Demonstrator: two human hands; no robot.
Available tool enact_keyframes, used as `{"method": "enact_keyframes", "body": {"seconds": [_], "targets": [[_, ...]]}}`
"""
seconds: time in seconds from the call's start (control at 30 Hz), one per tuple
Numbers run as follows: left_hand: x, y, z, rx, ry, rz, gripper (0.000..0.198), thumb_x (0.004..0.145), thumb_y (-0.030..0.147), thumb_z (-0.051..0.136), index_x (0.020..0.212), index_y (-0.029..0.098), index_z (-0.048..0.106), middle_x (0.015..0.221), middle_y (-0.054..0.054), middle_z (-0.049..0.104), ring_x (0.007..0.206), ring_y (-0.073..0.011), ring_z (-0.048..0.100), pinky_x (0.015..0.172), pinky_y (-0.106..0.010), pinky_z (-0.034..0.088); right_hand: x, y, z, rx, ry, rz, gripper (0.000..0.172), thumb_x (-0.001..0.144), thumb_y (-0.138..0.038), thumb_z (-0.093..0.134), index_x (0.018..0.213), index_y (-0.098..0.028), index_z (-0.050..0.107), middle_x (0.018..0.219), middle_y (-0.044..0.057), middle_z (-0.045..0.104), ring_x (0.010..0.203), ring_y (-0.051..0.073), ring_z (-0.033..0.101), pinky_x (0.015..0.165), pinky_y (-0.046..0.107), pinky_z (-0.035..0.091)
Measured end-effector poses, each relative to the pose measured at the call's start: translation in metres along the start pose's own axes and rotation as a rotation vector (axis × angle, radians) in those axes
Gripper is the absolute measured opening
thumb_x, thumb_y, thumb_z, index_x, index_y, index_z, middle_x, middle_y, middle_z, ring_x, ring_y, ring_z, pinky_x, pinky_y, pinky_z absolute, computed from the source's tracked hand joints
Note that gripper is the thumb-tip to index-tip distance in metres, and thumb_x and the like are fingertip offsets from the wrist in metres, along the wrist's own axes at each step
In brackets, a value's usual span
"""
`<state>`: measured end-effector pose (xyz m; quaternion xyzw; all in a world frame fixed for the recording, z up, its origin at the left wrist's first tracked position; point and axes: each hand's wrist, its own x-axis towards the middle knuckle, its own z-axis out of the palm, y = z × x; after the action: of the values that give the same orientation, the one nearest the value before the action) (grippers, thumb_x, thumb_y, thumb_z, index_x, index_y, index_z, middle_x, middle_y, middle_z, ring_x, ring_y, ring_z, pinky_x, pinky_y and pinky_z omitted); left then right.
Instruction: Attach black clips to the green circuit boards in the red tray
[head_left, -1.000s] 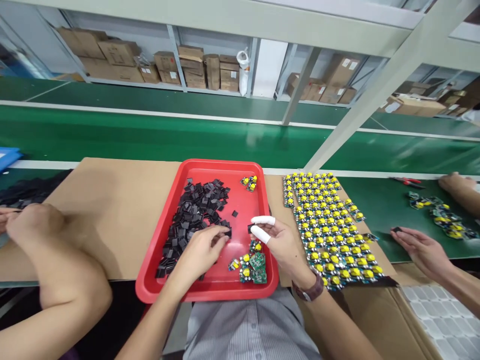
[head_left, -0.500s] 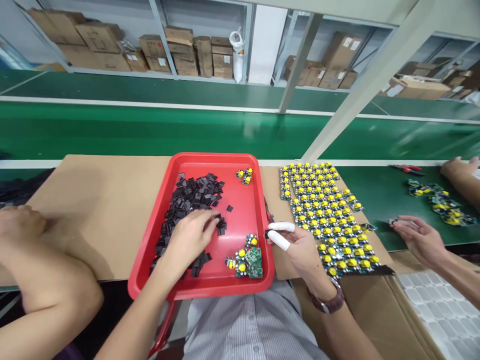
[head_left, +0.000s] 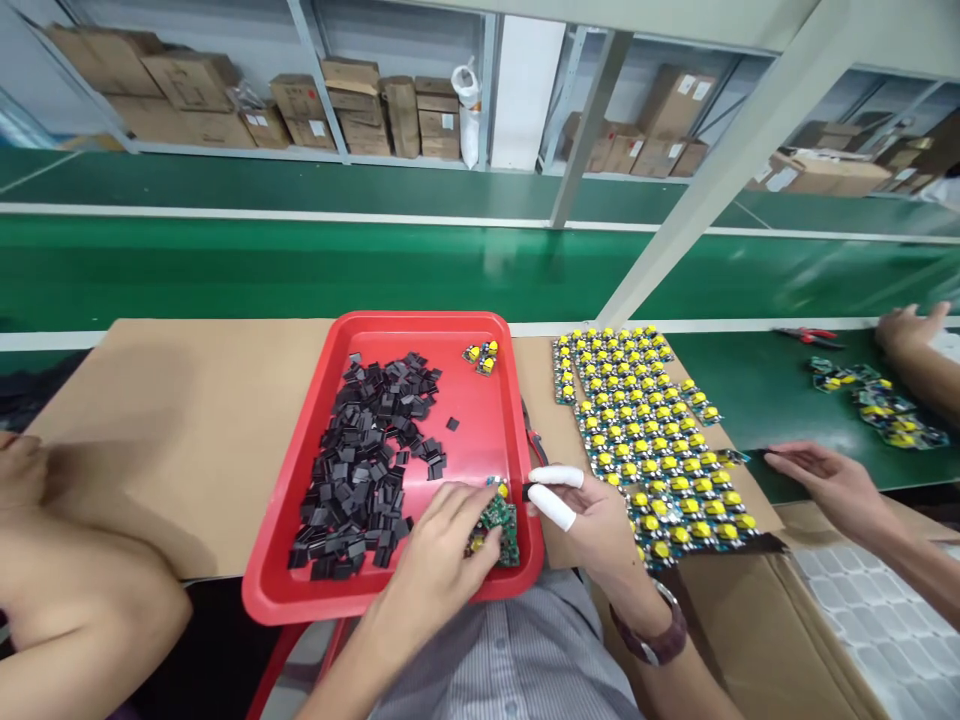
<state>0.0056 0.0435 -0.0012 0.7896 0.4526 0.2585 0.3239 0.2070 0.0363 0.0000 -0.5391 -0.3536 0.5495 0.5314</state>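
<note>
A red tray point(head_left: 375, 590) sits in front of me with a heap of small black parts point(head_left: 367, 450) in its left half. A cluster of small green circuit boards point(head_left: 501, 518) with yellow components lies at its near right corner. My left hand point(head_left: 439, 560) is on that cluster, thumb and fingers closed round one board. Just right of the tray's edge is my right hand point(head_left: 596, 520), which wears white finger cots. It pinches a small black part point(head_left: 528, 490) between thumb and forefinger. Another small board pair point(head_left: 481, 356) lies at the tray's far right.
A large panel of boards with yellow components point(head_left: 652, 440) lies on the cardboard sheet point(head_left: 187, 420) right of the tray. A green conveyor point(head_left: 300, 270) runs behind. One co-worker's arm point(head_left: 82, 590) is at the left, and another's hands point(head_left: 825, 480) are at the right near loose boards point(head_left: 877, 405), cutters point(head_left: 814, 335) and a white blister tray point(head_left: 885, 620).
My left hand left the black heap and moved right and nearer onto the green boards. My right hand stayed beside the tray's edge with the black part. The view shifted slightly.
</note>
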Motion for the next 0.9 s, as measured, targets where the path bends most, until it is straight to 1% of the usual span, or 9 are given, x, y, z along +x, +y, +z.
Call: {"method": "enact_keyframes", "body": {"seconds": [0.1,0.17,0.23,0.3,0.37,0.47,0.57,0.67,0.9], "targets": [[0.001,0.003,-0.002,-0.253,0.23,-0.142,0.041,0.091,0.023,0.064,0.132,0.029,0.062,0.116,-0.007,0.064,0.102,-0.0214,0.069,0.088,-0.037,0.064,-0.012,-0.003,0.017,0.074,-0.094,0.017,0.026,0.074,-0.041,0.087,0.09,-0.022,0.079,0.086,0.006,0.08,0.069,0.021,0.076,0.07,0.035,0.068],[0.0,0.008,-0.002,-0.459,0.325,-0.235,0.032,0.088,0.027,0.068,0.12,0.029,0.069,0.118,-0.006,0.061,0.096,-0.0197,0.071,0.08,-0.034,0.067,-0.015,-0.002,0.03,0.104,-0.096,-0.005,0.028,0.075,-0.043,0.087,0.091,-0.022,0.079,0.091,0.007,0.08,0.077,0.023,0.077,0.074,0.037,0.069],[-0.003,0.013,0.0,-0.668,0.35,-0.297,0.023,0.086,0.029,0.072,0.108,0.027,0.072,0.129,-0.007,0.061,0.101,-0.0216,0.073,0.085,-0.037,0.067,-0.015,0.0,0.039,0.124,-0.037,-0.038,0.03,0.075,-0.045,0.087,0.092,-0.022,0.079,0.093,0.007,0.081,0.082,0.024,0.078,0.078,0.038,0.068],[-0.008,0.014,0.001,-0.819,0.322,-0.363,0.022,0.086,0.032,0.074,0.107,0.025,0.073,0.133,-0.008,0.065,0.106,-0.0243,0.075,0.095,-0.041,0.064,-0.011,0.001,0.045,0.134,0.015,-0.062,0.031,0.073,-0.045,0.087,0.092,-0.022,0.079,0.092,0.007,0.081,0.083,0.024,0.078,0.08,0.038,0.067],[-0.013,0.01,0.002,-0.873,0.289,-0.435,0.027,0.087,0.037,0.073,0.111,0.024,0.074,0.122,-0.008,0.074,0.1,-0.025,0.077,0.096,-0.044,0.064,-0.008,0.001,0.047,0.141,0.021,-0.068,0.03,0.073,-0.044,0.088,0.092,-0.022,0.079,0.089,0.007,0.081,0.082,0.024,0.078,0.08,0.037,0.067],[-0.017,0.0,0.003,-0.842,0.308,-0.486,0.027,0.082,0.041,0.079,0.1,0.021,0.076,0.099,-0.007,0.081,0.084,-0.0251,0.079,0.084,-0.043,0.068,-0.007,0.001,0.049,0.149,-0.008,-0.047,0.028,0.073,-0.041,0.088,0.091,-0.022,0.079,0.086,0.007,0.081,0.08,0.024,0.078,0.077,0.036,0.067],[-0.019,-0.006,0.003,-0.834,0.401,-0.49,0.033,0.076,0.037,0.085,0.104,0.022,0.075,0.104,-0.007,0.08,0.094,-0.027,0.078,0.084,-0.041,0.067,-0.011,0.002,0.05,0.144,0.0,-0.045,0.026,0.074,-0.039,0.087,0.09,-0.021,0.079,0.087,0.007,0.081,0.076,0.022,0.077,0.07,0.033,0.066],[-0.018,-0.004,0.003,-0.874,0.42,-0.444,0.043,0.075,0.033,0.087,0.114,0.023,0.075,0.118,-0.009,0.077,0.108,-0.0277,0.075,0.091,-0.039,0.065,-0.015,0.004,0.052,0.114,0.002,-0.057,0.022,0.073,-0.034,0.088,0.088,-0.02,0.079,0.084,0.006,0.08,0.07,0.019,0.075,0.065,0.029,0.064],[-0.014,-0.001,0.003,-0.869,0.386,-0.242,0.036,0.076,0.016,0.085,0.11,0.027,0.081,0.116,-0.007,0.076,0.102,-0.0241,0.076,0.087,-0.032,0.066,-0.021,0.002,0.049,-0.113,0.008,-0.232,0.009,0.084,-0.023,0.073,0.091,-0.021,0.079,0.086,0.005,0.077,0.075,0.019,0.075,0.068,0.028,0.062]]}}
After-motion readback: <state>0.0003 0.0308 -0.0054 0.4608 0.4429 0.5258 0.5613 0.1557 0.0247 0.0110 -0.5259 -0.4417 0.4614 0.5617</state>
